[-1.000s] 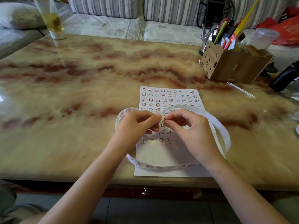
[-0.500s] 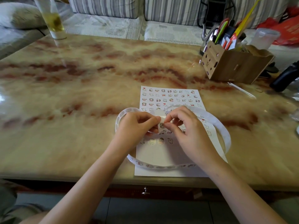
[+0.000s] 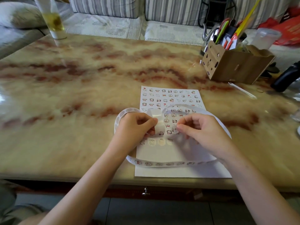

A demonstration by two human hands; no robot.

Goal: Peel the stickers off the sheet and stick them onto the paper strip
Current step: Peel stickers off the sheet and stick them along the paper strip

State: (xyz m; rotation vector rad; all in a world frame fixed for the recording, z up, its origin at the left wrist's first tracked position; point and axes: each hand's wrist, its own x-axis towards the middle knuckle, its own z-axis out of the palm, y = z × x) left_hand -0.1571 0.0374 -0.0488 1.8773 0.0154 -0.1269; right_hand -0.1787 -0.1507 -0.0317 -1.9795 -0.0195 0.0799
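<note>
A white sticker sheet [image 3: 170,98] with rows of small cartoon stickers lies flat on the marble table [image 3: 81,95]. A long white paper strip [image 3: 162,164] curls in a loop over the sheet, with several stickers along its near stretch. My left hand [image 3: 134,127] pinches one end of the strip, held just above the sheet. My right hand [image 3: 201,130] hovers to the right of it, thumb and forefinger pinched together at a small sticker [image 3: 174,128]; motion blur hides the detail.
A wooden desk organiser [image 3: 235,64] with pens and scissors stands at the back right, a black object [image 3: 285,77] beside it. A glass of yellow drink [image 3: 53,21] stands at the back left. A sofa runs behind the table.
My two hands were touching at the strip's end; now my right hand has drawn away to the right and slightly down. My left hand still holds the strip.
</note>
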